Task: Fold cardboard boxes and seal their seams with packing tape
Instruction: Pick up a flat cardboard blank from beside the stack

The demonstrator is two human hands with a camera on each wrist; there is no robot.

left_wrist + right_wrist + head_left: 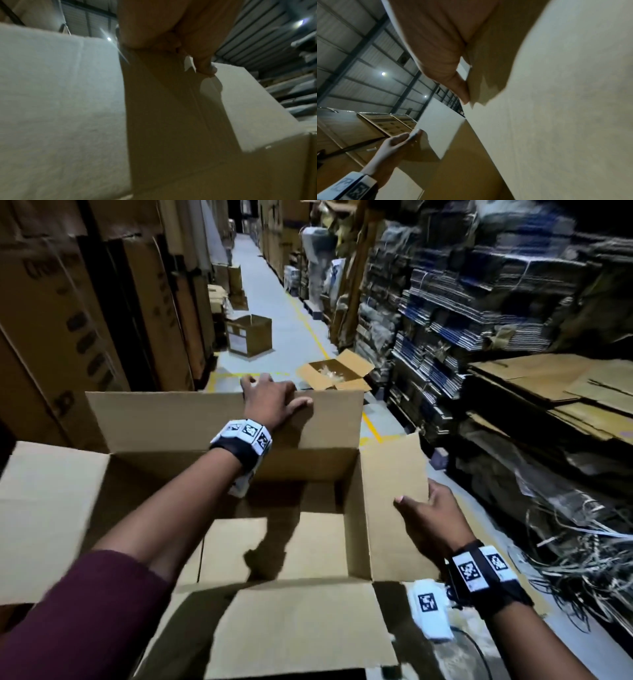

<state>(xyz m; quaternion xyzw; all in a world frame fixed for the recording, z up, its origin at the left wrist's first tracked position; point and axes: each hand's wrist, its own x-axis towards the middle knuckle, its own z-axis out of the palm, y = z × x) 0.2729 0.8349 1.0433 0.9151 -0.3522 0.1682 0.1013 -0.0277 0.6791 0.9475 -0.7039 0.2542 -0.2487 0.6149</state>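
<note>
floor: grey, yellow lines | shelves: flat cardboard (bundled) | ceiling lamp: lit

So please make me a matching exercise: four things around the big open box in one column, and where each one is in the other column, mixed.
Things:
1. left hand
2. right hand
3. far flap
4. near flap

Places or states:
A. grips the right side flap
B. stands upright
C. folded outward toward the person
D. holds the top edge of the far flap

Pairs: 1-D, 2-A, 3-B, 4-C
</note>
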